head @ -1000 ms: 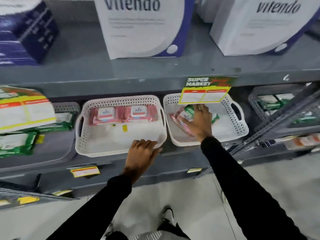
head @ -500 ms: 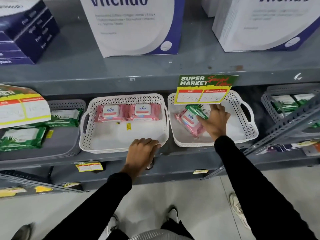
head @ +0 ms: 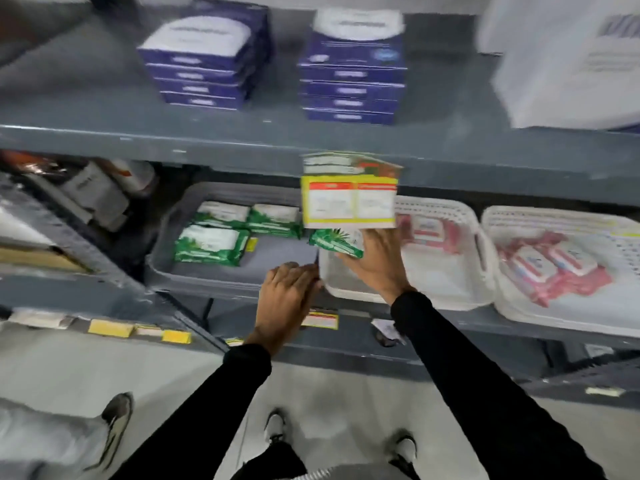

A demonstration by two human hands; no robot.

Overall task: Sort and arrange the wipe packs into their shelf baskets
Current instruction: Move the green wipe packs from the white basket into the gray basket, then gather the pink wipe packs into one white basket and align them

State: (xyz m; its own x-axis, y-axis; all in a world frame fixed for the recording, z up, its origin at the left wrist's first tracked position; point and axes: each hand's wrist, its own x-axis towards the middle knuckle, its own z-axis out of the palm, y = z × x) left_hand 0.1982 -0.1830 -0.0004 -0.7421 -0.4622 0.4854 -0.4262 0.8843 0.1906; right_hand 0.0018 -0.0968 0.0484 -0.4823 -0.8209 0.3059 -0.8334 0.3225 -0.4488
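Observation:
My right hand [head: 375, 263] holds a green wipe pack [head: 335, 241] in the air, over the gap between the grey basket [head: 207, 277] and the middle white basket [head: 446, 292]. The grey basket contains three green packs [head: 207, 244]. My left hand [head: 289, 289] rests with curled fingers on the grey basket's front right corner. The middle white basket has pink packs [head: 427, 230] at its back. The right white basket [head: 568, 315] holds a loose pile of pink packs [head: 550, 268]. The picture is motion-blurred.
A yellow and red price sign [head: 349, 194] hangs from the upper shelf edge just above my right hand. Stacked purple boxes [head: 204, 57] and a large white box [head: 571, 60] stand on the upper shelf. Another person's shoe [head: 116, 420] is on the floor at the left.
My right hand lifted the green pack out of the right white basket and carried it left toward the grey basket. My view swung left. My left hand shifted from the middle basket's rim to the grey basket's corner.

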